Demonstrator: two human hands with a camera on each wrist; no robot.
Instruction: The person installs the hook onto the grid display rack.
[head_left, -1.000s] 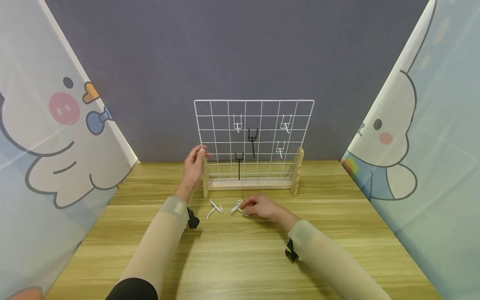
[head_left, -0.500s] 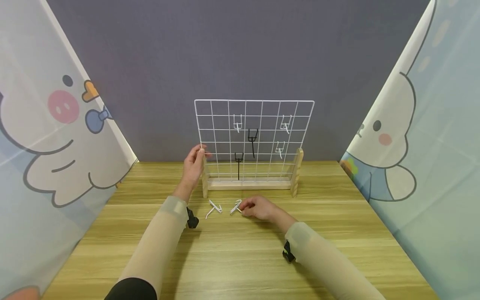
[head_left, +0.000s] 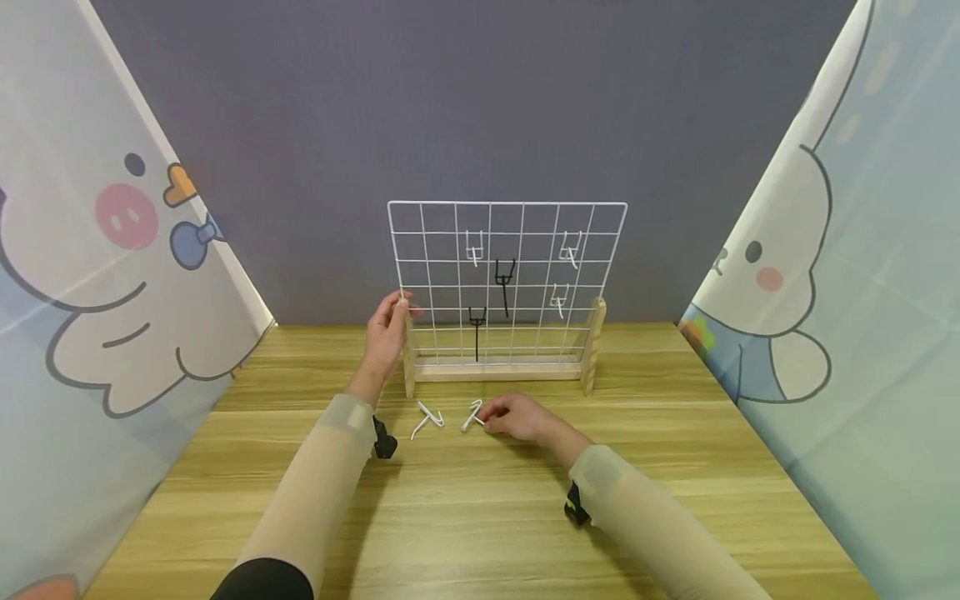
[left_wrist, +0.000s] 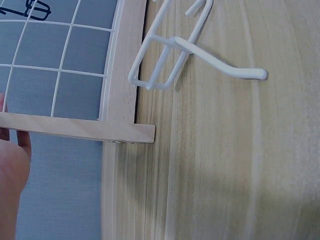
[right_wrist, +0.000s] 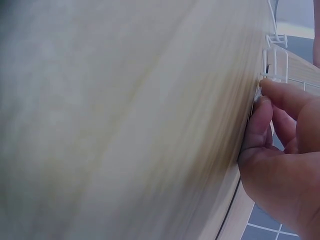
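Observation:
My left hand (head_left: 385,333) grips the left wooden post (head_left: 408,358) of a stand that holds a white wire grid panel (head_left: 506,202) upright. In the left wrist view only part of that left hand (left_wrist: 11,170) shows, behind the post. Low over the table, my right hand (head_left: 520,417) pinches the prong of a white wire hook (head_left: 472,415) between thumb and fingers. The right wrist view has the right hand (right_wrist: 287,140) with its fingertips together at the hook, mostly covering the prong. A second white hook (head_left: 427,418) lies loose on the table to the left.
Several hooks hang on the grid, among them a white hook (head_left: 474,252), a black hook (head_left: 505,279) and a lower black hook (head_left: 477,321). The wooden table (head_left: 465,517) spreads in front of the stand. Printed cloths flank both sides, and a grey cloth (head_left: 495,100) backs it.
My right hand has shifted slightly left, and the white hook at its fingertips has turned a little. The left hand stays on the post.

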